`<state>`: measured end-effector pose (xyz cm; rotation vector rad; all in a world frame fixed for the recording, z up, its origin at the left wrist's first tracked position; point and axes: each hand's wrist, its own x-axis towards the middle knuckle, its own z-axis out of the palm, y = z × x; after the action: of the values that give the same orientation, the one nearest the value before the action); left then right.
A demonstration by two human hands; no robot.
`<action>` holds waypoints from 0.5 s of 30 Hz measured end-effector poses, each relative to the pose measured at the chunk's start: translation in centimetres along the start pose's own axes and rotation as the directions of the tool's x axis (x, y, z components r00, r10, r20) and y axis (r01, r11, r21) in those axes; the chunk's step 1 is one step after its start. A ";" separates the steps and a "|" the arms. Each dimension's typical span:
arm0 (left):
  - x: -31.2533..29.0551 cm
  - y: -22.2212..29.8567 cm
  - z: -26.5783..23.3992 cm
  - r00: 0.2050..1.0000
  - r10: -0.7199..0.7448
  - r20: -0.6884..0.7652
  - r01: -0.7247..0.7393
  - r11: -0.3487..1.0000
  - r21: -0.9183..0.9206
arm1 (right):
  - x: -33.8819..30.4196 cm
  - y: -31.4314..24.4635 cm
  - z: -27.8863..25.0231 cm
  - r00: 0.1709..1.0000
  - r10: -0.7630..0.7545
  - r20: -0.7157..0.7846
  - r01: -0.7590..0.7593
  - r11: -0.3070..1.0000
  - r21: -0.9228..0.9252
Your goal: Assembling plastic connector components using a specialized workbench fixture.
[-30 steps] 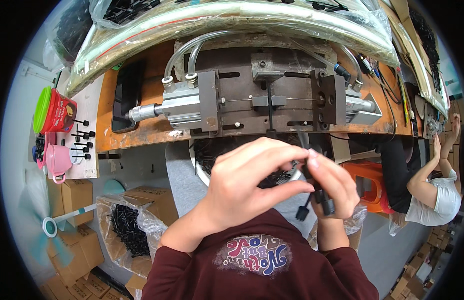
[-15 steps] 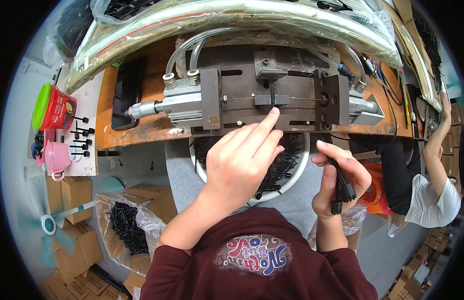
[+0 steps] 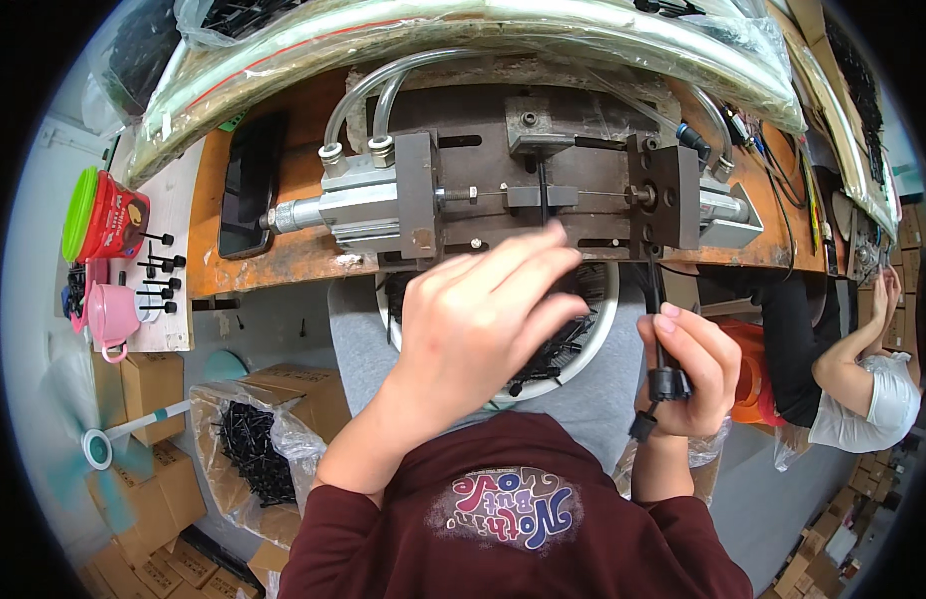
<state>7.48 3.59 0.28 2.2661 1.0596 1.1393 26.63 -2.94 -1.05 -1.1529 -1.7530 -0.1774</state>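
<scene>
My left hand [image 3: 478, 314] hovers in front of the metal clamping fixture [image 3: 593, 165], its fingers outstretched, slightly blurred and holding nothing. Just beyond those fingertips, a thin black rod-like part [image 3: 545, 195] stands at the small grey block in the middle of the fixture. My right hand [image 3: 704, 361] is closed around black plastic stems [image 3: 668, 381] with wider ends, below the bench's front edge. One stem points up toward the bench; another wide end hangs below the fingers. How many it holds is partly hidden.
Air cylinders [image 3: 368, 205] with clear hoses flank the fixture on the wooden bench [image 3: 293, 262]. A white tub [image 3: 611, 329] of black parts sits at my lap. A phone [image 3: 251, 185] lies left; a bagged box [image 3: 313, 449] stands below. Another person [image 3: 862, 389] works at right.
My left hand has drawn back from the black part and its fingers have spread. My right hand has turned a stem upward. The cylinder rods have shifted inward. The other person's hands have lowered.
</scene>
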 end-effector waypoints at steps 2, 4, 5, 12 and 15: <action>-0.6 1.0 -0.6 0.993 -0.093 0.073 0.114 0.905 -0.409 | 0.1 0.0 0.3 0.998 -0.065 0.019 0.066 0.997 -0.034; -0.9 1.6 -0.7 0.998 0.029 0.055 0.002 0.872 -0.490 | 0.1 -0.4 0.6 0.991 -0.104 0.083 0.104 0.995 0.002; -1.0 1.9 -0.8 0.998 0.016 0.059 0.014 0.876 -0.481 | 0.1 -0.7 0.9 0.991 -0.114 0.073 0.114 0.993 0.001; -1.3 2.2 -0.9 0.996 0.025 -0.086 -0.035 0.992 -0.119 | 0.6 -0.5 1.1 0.999 0.019 0.037 -0.021 0.999 0.045; -1.1 1.3 -0.4 1.000 0.001 -0.029 0.000 0.999 0.047 | 0.2 0.1 1.7 0.992 0.110 -0.059 -0.098 0.980 0.175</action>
<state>7.25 1.92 0.74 2.2925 1.1088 1.1625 25.59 -1.76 -1.83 -1.0970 -1.6104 -0.0017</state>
